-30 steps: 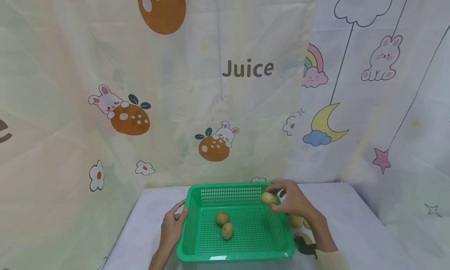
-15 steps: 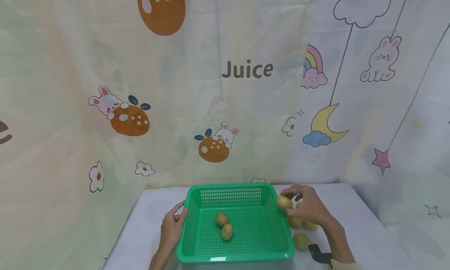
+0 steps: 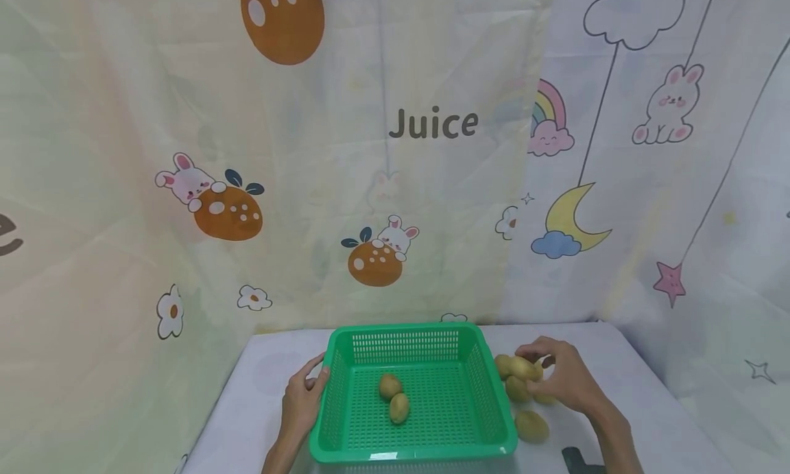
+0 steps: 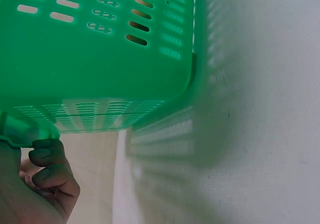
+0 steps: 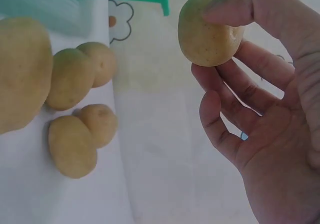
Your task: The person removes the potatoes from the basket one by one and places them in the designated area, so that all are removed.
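Observation:
A green plastic basket (image 3: pixel 413 453) with slotted walls stands on the white table, two potatoes (image 3: pixel 390 386) touching each other on its floor. My left hand (image 3: pixel 302 398) grips the basket's left rim; the left wrist view shows its fingers (image 4: pixel 52 176) curled at that rim. Outside the basket's right wall, my right hand (image 3: pixel 568 374) pinches a potato (image 5: pixel 207 31) between thumb and fingertips, held above the others. Several loose potatoes (image 5: pixel 70 78) lie on the table below it, partly hidden by the hand in the head view. Another potato (image 3: pixel 531 427) lies nearer the front.
The white table (image 3: pixel 271 364) carries everything. A patterned curtain (image 3: pixel 296 254) hangs behind it and at both sides. A dark strap (image 3: pixel 577 460) shows by the right forearm at the bottom edge.
My right hand has moved right, carrying its potato from over the basket's right rim to above the loose potatoes. My left hand, the basket and the two potatoes inside have stayed put.

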{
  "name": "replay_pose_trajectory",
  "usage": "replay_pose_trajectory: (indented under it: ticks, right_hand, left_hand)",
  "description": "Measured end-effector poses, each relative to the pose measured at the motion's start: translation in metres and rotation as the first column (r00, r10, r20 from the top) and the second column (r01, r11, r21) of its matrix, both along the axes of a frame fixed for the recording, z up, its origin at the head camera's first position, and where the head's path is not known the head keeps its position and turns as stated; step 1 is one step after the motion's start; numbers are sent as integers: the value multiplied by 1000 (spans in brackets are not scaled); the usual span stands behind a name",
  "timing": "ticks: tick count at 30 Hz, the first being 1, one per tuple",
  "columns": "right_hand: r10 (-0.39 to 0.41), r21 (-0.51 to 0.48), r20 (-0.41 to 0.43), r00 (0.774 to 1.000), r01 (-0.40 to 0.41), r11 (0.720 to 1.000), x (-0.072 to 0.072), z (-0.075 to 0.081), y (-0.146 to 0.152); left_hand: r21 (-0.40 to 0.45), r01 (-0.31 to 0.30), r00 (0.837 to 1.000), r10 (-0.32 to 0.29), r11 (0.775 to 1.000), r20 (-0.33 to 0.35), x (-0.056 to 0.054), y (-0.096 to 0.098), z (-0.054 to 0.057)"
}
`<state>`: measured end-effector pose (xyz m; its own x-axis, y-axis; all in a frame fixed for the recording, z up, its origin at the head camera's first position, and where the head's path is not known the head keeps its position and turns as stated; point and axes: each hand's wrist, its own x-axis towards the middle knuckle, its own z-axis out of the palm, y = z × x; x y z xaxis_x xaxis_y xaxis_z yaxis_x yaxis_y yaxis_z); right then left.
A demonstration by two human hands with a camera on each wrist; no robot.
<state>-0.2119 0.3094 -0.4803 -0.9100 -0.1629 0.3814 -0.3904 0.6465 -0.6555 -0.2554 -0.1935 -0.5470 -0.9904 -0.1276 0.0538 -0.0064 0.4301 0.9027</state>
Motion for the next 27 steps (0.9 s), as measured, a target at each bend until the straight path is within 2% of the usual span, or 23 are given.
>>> replay_pose_trajectory:
  ticks: [11,18,27]
  right_hand:
    - [-99,48,23,995,97,994,9,-17,17]
    - [-182,99,48,982,177,979,17,-26,26]
    - [-223,116,46,974,216,969,29,-38,38]
  left_hand:
    - [2,4,1000,-4,1000,0,-1,-1,-2]
    - [-1,5,1000,-5,1000,-5,-2,-1,-3]
    - [3,4,1000,-4,1000,6,-4,-2,-5]
